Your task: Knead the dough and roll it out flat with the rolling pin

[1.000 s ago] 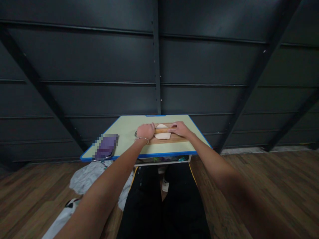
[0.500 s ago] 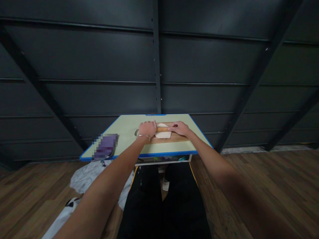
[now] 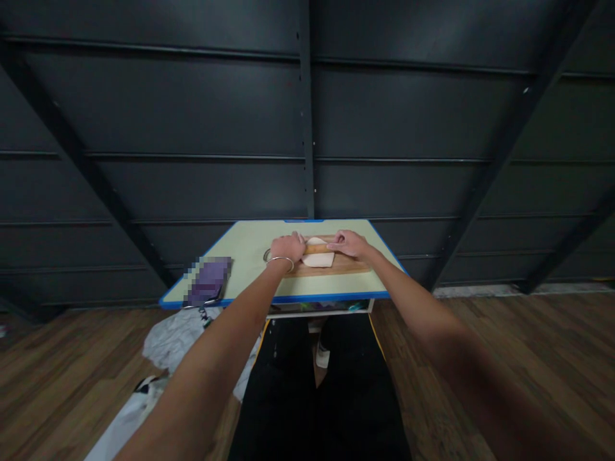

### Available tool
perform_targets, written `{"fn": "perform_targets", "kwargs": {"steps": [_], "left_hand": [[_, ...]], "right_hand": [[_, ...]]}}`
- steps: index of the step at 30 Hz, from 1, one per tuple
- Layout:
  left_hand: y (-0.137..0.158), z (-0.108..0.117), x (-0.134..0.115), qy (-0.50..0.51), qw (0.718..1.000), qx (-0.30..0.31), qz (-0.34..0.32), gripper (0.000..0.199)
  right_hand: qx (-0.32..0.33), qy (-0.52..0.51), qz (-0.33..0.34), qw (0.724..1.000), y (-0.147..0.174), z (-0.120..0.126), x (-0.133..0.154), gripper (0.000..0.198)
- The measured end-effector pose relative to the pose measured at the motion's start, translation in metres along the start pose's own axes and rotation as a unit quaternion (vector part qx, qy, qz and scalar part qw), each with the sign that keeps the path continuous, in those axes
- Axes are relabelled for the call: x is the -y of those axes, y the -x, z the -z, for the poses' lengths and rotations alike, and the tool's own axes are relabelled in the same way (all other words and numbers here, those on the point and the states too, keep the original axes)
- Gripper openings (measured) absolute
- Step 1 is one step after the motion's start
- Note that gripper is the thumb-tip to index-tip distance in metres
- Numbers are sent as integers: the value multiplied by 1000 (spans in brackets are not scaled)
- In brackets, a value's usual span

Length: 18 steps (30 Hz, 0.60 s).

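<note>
A wooden rolling pin (image 3: 316, 248) lies crosswise over a flat pale sheet of what looks like dough (image 3: 319, 260). Its left end is under my left hand (image 3: 288, 247), whose fingers are closed around it, with a bangle on that wrist. My right hand (image 3: 350, 244) pinches the pin's other end between thumb and fingers. Beneath the sheet is a wooden board (image 3: 353, 266), with a dark metal ring at its left end, partly behind my left hand. Both ends of the pin are hidden by my hands.
The board rests on a small pale green table (image 3: 250, 282) with a blue rim. A purple, partly pixelated item (image 3: 211, 278) lies at its left edge. Below it, crumpled whitish material (image 3: 170, 339) is on the wooden floor. A dark panelled wall (image 3: 230, 128) stands behind.
The whole scene has shifted slightly to the right in the view. Both hands keep their hold on the rolling pin, which stays over the sheet with hardly any visible movement.
</note>
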<state>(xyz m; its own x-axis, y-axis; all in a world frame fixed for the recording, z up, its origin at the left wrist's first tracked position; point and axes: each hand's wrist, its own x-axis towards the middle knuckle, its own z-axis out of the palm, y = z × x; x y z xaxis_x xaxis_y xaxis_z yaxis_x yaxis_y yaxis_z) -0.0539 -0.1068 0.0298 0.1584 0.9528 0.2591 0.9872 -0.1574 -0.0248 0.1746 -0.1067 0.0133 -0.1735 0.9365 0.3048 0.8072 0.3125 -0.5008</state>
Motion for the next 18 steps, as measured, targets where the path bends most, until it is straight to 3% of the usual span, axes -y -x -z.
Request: {"fn": "perform_targets", "kwargs": {"steps": [4,12,18], "left_hand": [[1,1,1,-1,1000,25,3,49],[-10,-7,2,20,1000,-9,9,56],[-21,-5,2,40,999,-7,22,56]], "right_hand": [[20,-12,21,1000,-3,3,0,33],[1,20,25,999,-2,-3,-5,35],[15,108,17,994,2,-1,3,42]]}}
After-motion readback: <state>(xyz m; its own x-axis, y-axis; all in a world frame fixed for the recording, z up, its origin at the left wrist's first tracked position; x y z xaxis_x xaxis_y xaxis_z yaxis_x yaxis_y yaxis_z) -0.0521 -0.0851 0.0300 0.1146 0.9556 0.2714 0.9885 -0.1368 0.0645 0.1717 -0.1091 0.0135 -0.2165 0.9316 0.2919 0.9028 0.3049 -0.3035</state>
